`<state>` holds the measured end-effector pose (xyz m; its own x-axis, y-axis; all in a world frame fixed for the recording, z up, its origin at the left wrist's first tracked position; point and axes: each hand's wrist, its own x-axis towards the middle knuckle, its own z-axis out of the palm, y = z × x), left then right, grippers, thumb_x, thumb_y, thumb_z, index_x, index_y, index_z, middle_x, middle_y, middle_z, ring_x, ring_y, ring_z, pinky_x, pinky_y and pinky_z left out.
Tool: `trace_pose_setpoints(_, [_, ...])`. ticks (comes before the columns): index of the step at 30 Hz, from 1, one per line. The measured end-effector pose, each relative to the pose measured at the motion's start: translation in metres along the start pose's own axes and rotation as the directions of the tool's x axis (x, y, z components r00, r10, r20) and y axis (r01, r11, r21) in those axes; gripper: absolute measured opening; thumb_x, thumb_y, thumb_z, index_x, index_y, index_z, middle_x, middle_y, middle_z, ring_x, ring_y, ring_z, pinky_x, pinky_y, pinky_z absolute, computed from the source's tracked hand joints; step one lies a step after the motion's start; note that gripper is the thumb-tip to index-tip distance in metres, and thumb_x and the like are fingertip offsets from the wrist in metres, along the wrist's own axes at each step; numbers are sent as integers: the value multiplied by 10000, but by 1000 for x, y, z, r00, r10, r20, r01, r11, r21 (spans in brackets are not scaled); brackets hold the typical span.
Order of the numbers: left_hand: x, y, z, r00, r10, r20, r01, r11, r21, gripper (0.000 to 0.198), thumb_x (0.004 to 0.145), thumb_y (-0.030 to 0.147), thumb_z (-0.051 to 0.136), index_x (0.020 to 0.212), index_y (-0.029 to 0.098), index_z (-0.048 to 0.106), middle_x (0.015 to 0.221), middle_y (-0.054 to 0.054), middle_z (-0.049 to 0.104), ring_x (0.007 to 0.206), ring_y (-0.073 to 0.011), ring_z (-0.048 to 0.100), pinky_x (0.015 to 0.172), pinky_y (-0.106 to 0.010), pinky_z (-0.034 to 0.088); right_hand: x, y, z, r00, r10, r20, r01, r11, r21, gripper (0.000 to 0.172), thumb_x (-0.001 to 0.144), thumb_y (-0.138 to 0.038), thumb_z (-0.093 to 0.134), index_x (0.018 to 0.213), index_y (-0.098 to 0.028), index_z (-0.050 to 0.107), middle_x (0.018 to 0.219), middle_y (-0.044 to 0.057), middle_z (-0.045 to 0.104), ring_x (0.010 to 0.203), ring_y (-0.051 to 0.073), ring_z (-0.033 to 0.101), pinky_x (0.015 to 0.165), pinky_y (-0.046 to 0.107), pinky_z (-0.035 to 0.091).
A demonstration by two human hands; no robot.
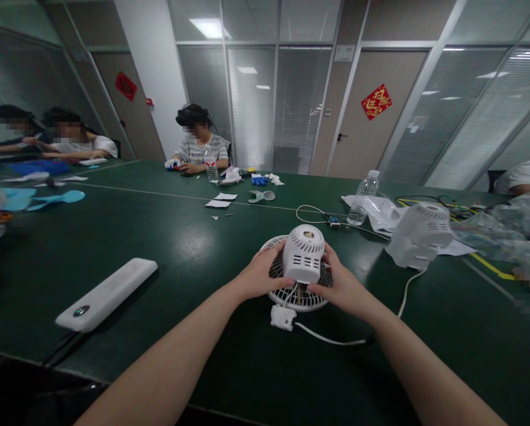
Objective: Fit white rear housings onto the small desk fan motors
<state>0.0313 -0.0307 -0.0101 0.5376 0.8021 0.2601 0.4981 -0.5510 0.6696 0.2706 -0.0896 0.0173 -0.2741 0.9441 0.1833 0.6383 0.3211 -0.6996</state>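
Note:
Between my two hands is a white vented fan motor housing [304, 251], its slotted side toward me. My left hand [267, 272] grips its left side and my right hand [336, 284] its right, thumbs at the lower edge. Under the housing lies a round white fan grille [303, 302] on the table. A small white plastic piece [283, 317] rests by the grille's near edge, joined to a white cable [329, 339] that runs right. Part of the grille is hidden by the housing and my fingers.
A white power bank [109, 293] lies at left on the green table [194, 278]. At right stand a water bottle [363, 198] and another white fan part [420, 234], near clear plastic wrap [495, 236]. A person [200, 145] sits across the table; others are at far left.

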Motion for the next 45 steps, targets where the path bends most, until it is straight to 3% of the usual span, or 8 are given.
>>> trace_pose_setpoints(5, [1, -5, -1, 997, 69, 22, -68, 996, -51, 910, 707, 539, 686, 1451, 238, 257, 1493, -125, 342, 1353, -365, 326, 1109, -587, 243, 2, 6, 5, 999, -35, -27, 36, 998, 51, 1111, 766, -455, 691, 1488, -250, -129, 1504, 146, 300, 1354, 327, 344, 1098, 575, 275])
trace_pose_setpoints(11, [3, -7, -2, 999, 34, 26, -30, 992, -126, 833, 737, 496, 674, 1441, 280, 285, 1485, -103, 366, 1347, -382, 335, 1095, -616, 250, 5, 13, 10, 999, -18, -36, 19, 999, 27, 1031, 792, -431, 673, 1495, -282, -67, 1495, 107, 332, 1364, 306, 332, 1119, 552, 255])
trace_pose_setpoints(20, [3, -1, -3, 1000, 17, 25, -14, 992, -125, 835, 737, 500, 678, 1438, 265, 289, 1480, -104, 372, 1348, -344, 349, 1113, -575, 258, 4, 5, 7, 999, 31, -30, -29, 996, 84, 999, 787, -408, 683, 1492, -275, -12, 1443, 110, 414, 1320, 289, 406, 1104, 515, 304])
trace_pose_setpoints(26, [2, -2, -4, 1000, 0, 20, 3, 991, -137, 831, 709, 492, 702, 1417, 276, 324, 1449, -108, 402, 1311, -349, 392, 1077, -582, 305, 1, -4, 0, 992, 130, -3, -129, 989, 78, 1010, 743, -451, 719, 1484, -275, 56, 1387, 134, 469, 1251, 319, 479, 1023, 534, 390])
trace_pose_setpoints(35, [2, -1, -4, 999, 33, 24, -30, 992, -125, 843, 692, 505, 715, 1402, 251, 336, 1420, -114, 428, 1286, -337, 417, 1070, -553, 326, 1, -6, -5, 990, 140, 17, -141, 987, 81, 978, 723, -409, 744, 1459, -274, 114, 1367, 143, 482, 1202, 330, 515, 952, 540, 452])
trace_pose_setpoints(45, [1, 3, -2, 1000, 17, 7, -16, 995, -97, 827, 711, 510, 694, 1406, 258, 324, 1442, -123, 398, 1313, -355, 378, 1077, -593, 292, 2, -2, -1, 995, 103, 5, -103, 991, 89, 980, 760, -344, 704, 1480, -263, 45, 1401, 148, 445, 1262, 317, 469, 1032, 538, 389])
